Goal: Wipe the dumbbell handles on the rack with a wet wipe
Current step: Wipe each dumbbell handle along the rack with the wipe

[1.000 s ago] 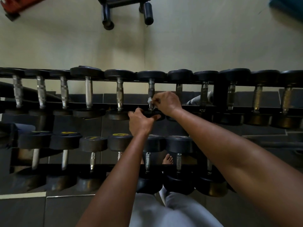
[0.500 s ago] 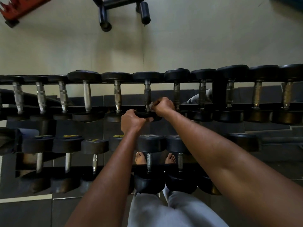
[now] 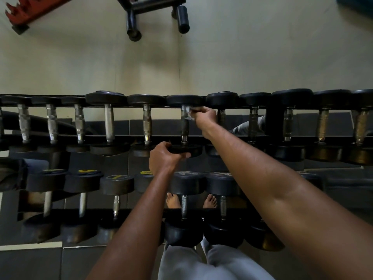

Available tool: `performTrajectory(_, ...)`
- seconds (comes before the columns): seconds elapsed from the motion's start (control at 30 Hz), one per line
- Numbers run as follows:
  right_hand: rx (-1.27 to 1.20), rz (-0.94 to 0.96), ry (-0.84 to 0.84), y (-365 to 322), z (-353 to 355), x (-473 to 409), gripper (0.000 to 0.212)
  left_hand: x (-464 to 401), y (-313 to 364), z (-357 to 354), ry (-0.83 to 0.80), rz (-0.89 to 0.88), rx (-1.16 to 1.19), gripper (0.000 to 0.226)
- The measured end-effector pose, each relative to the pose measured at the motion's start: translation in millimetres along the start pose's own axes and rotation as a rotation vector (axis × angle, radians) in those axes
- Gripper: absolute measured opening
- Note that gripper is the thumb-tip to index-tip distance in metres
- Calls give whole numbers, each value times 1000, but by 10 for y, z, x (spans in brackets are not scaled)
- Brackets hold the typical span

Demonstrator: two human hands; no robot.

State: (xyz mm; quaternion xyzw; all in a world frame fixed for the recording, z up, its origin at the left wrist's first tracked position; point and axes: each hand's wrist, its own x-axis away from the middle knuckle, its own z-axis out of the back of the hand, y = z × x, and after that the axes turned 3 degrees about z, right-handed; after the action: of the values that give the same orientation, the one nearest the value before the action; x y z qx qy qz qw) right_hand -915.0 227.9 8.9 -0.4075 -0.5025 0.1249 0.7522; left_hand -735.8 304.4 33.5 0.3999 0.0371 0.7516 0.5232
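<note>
A two-tier rack [image 3: 201, 136] carries a row of black dumbbells with steel handles. On the upper tier, near the middle, my right hand [image 3: 204, 116] pinches a small white wet wipe [image 3: 188, 113] against the far end of one dumbbell handle [image 3: 184, 126], just below its far head. My left hand [image 3: 164, 158] grips the near head [image 3: 186, 149] of that same dumbbell, thumb over its rim. The part of the handle under the wipe is hidden.
More dumbbells [image 3: 110, 122] sit on both sides on the upper tier, and heavier ones [image 3: 187, 182] lie on the lower tier under my arms. My bare feet [image 3: 210, 201] show through the rack. A black bench frame [image 3: 157, 9] and a red part [image 3: 30, 11] stand by the pale wall.
My right hand slid the wipe from the near end of the handle up to its far end. My left hand stayed gripping the near head. The camera view shifted slightly.
</note>
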Motion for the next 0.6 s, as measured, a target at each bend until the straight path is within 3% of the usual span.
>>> performTrajectory(0.1, -8, 93, -4, 51, 38, 68, 18, 14, 8, 20, -10, 2, 17, 73)
performTrajectory(0.17, 161, 333, -13, 60, 38, 143, 16, 30, -5, 29, -8, 5, 37, 74)
performTrajectory(0.3, 926, 894, -5, -51, -40, 189, 16, 130, -33, 29, 14, 4, 93, 74)
performTrajectory(0.37, 1292, 1041, -49, -145, -81, 145, 23, 169, -60, 6, 31, 3, 123, 75)
performTrajectory(0.47, 1564, 1083, -125, -260, -152, 143, 28, 204, -80, -4, 59, 51, 173, 88)
performTrajectory(0.6, 1674, 974, -260, -316, -259, 226, 21, 205, -82, 17, 60, 80, 230, 99)
